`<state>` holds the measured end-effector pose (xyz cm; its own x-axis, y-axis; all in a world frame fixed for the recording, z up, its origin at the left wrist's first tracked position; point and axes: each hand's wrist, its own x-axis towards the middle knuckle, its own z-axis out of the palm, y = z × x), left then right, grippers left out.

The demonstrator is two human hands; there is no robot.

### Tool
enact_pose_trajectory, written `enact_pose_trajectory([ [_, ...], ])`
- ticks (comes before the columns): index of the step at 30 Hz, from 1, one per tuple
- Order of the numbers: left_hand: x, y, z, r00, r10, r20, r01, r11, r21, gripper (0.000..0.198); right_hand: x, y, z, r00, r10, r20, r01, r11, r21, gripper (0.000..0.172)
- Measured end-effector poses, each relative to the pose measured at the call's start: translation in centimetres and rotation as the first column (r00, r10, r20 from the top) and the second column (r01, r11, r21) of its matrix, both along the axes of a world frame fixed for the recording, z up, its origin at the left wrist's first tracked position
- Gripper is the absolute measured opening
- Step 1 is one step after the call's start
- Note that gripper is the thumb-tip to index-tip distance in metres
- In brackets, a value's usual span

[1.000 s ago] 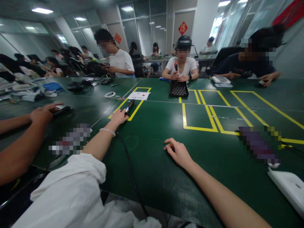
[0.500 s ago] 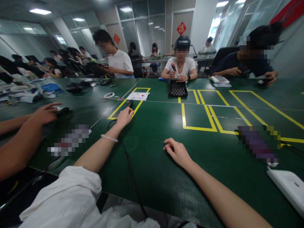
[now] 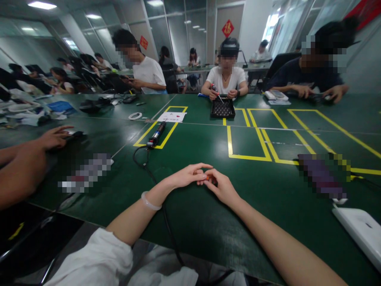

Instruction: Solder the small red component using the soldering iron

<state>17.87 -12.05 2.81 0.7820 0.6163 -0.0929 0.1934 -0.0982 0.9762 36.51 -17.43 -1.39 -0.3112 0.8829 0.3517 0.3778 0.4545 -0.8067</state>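
Observation:
My left hand [image 3: 189,175] and my right hand [image 3: 222,187] meet just above the green table [image 3: 190,222], their fingertips together. A small orange-red piece [image 3: 206,178] shows between the fingertips, mostly covered, so its kind is unclear. On the left, the thumb and curled fingers close in at it while the index finger stretches out over the top. The right thumb and fingers are bent around its other side. Farther off lies a dark cylindrical corded tool, which looks like an electric screwdriver [image 3: 157,134], inside a yellow tape outline; its black cable [image 3: 167,222] runs under my left forearm.
Printed paper [image 3: 172,116] and a white tape roll [image 3: 135,116] lie beyond the tool. Across the table a person holds a red-handled screwdriver [image 3: 214,88] over a black tray [image 3: 222,109]. A co-worker's hand [image 3: 55,137] is at left. A white device [image 3: 361,230] lies at right.
My left hand has let go of the corded tool and come right and nearer to me, meeting my right hand. The tool stays inside the tape outline. The orange-red piece now shows.

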Motion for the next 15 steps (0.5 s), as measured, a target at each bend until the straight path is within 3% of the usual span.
enact_pose_trajectory([
  [3, -0.03, 0.01, -0.06, 1.0, 0.015, 0.013, -0.014, 1.0, -0.008, 0.053, 0.08, 0.03, -0.04, 1.0, -0.019, 0.015, 0.019, 1.0, 0.003, 0.01],
  [15, -0.38, 0.02, -0.25, 0.997, 0.055, 0.047, -0.055, 0.998, 0.004, 0.049, 0.26, -0.03, 0.46, 0.998, -0.057, -0.021, 0.056, 0.997, -0.055, 0.011],
])
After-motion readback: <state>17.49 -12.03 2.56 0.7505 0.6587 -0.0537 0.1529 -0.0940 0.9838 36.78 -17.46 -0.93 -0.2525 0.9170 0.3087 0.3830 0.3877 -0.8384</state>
